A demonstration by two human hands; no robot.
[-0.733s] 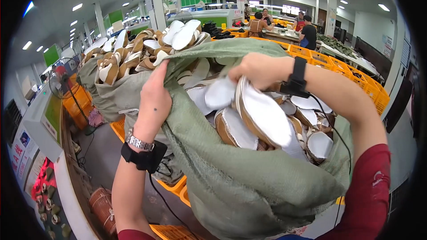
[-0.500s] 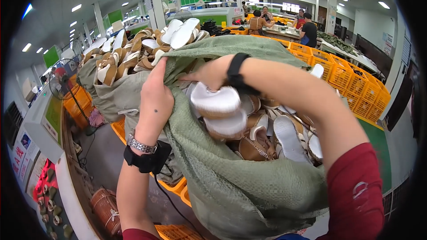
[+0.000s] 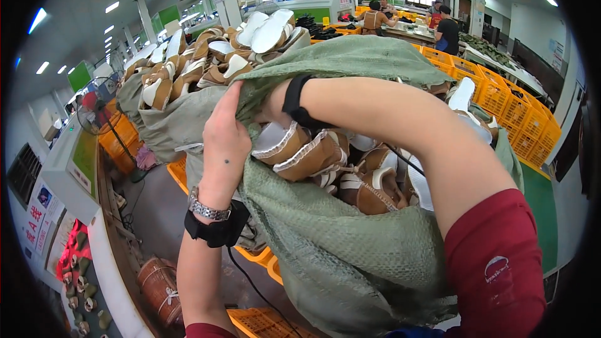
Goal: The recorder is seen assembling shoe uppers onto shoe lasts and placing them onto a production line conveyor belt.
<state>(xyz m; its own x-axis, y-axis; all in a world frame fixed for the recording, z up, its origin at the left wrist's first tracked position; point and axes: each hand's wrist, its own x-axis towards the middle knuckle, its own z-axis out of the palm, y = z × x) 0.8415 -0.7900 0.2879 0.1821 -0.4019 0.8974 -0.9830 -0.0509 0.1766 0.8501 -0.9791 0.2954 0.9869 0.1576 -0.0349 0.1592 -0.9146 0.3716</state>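
A large green woven sack (image 3: 338, 231) lies open before me, filled with brown-and-white shoe uppers (image 3: 369, 191). At its left rim, my left hand (image 3: 224, 141) grips the fabric and holds up the edge; the fingertips are hidden in the folds. My right hand (image 3: 273, 105) reaches in under the raised flap, at the left end of the opening. Its fingers are out of sight, so what they hold does not show. Just below that wrist sits a pair of brown uppers with white stitched edges (image 3: 303, 153), tilted on the pile.
Beyond, to the left, another sack (image 3: 172, 119) is heaped with similar uppers (image 3: 206, 56). Yellow crates (image 3: 501, 97) line the right side; another crate (image 3: 266, 324) is low by my left forearm. A fan (image 3: 97, 106) stands at left. Several people work at far tables.
My right hand has moved left and deeper under the flap. The stacked uppers beneath it have shifted, their stitched brown sides now facing me. My left hand keeps its hold on the sack.
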